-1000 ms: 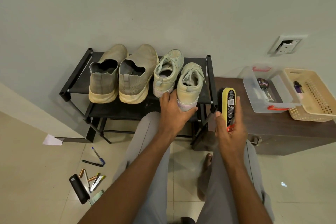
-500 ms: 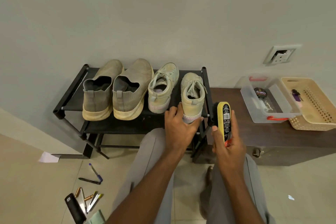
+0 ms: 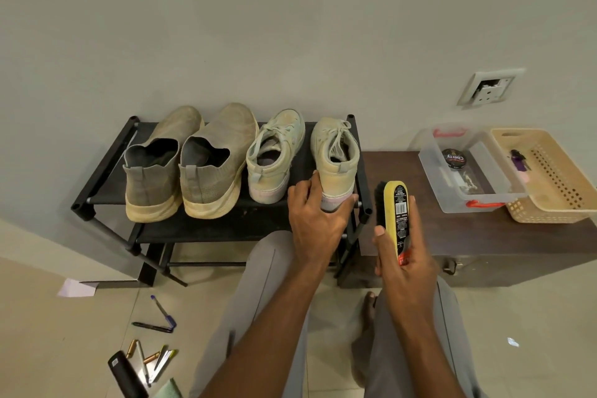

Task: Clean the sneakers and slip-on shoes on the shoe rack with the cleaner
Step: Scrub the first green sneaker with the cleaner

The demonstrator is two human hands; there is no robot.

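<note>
two hands: left grip [image 3: 318, 216] clasps sneaker [image 3: 336, 158] heel; right grip [image 3: 407, 255] wraps brush [image 3: 394, 220].

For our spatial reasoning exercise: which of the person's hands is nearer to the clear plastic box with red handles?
Right. The right hand, holding the yellow-backed shoe brush, is just left of the clear plastic box with red handles; the left hand grips the pale lace-up sneaker farther left.

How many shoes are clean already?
None look clean yet: both slip-ons and both sneakers on the rack look dusty. In hand: the left hand grips the heel of the right sneaker, while the right hand holds the brush beside it, not touching it. All four are left to brush.
</note>
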